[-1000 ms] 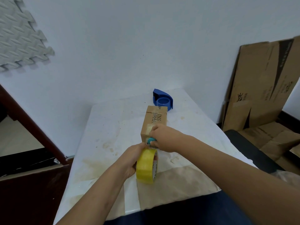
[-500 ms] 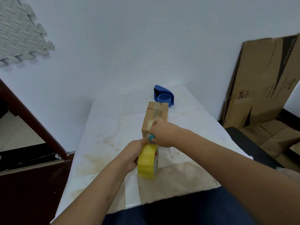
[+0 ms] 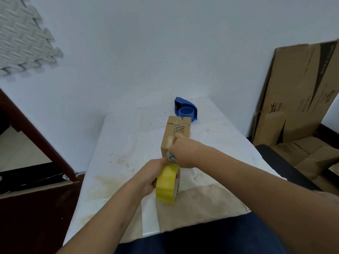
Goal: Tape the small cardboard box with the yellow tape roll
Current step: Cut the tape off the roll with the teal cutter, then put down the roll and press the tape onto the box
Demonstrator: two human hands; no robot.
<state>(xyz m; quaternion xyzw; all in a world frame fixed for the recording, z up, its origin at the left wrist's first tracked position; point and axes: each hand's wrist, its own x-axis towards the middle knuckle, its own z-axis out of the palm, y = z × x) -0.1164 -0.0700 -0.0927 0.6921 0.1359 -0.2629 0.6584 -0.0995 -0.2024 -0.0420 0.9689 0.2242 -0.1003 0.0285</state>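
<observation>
Black print on the top of the small brown cardboard box (image 3: 177, 132) reads "INS", with a second line beside it too blurred to make out. The side rim of the yellow tape roll (image 3: 167, 184) carries red and dark lettering that is too small to read. Flattened brown cardboard sheets (image 3: 300, 99) leaning on the wall at the right bear a dark printed handling symbol and faint vertical text, also unreadable.

The box lies closed on the stained white table (image 3: 117, 143), near the middle, its long side running away from the person; a pale strip of tape shows on its near top edge. Just beyond it sits a blue plastic tape dispenser (image 3: 185, 109) with a blue ring inside it.

The left hand (image 3: 150, 176) is curled round the yellow roll, holding it upright on edge just in front of the box. The right hand (image 3: 183, 153) is clenched at the box's near end, fingers pinching a small teal object (image 3: 171, 156) whose nature I cannot tell, knuckles touching the cardboard. A grey foam puzzle mat (image 3: 23, 35) hangs on the wall at upper left.
</observation>
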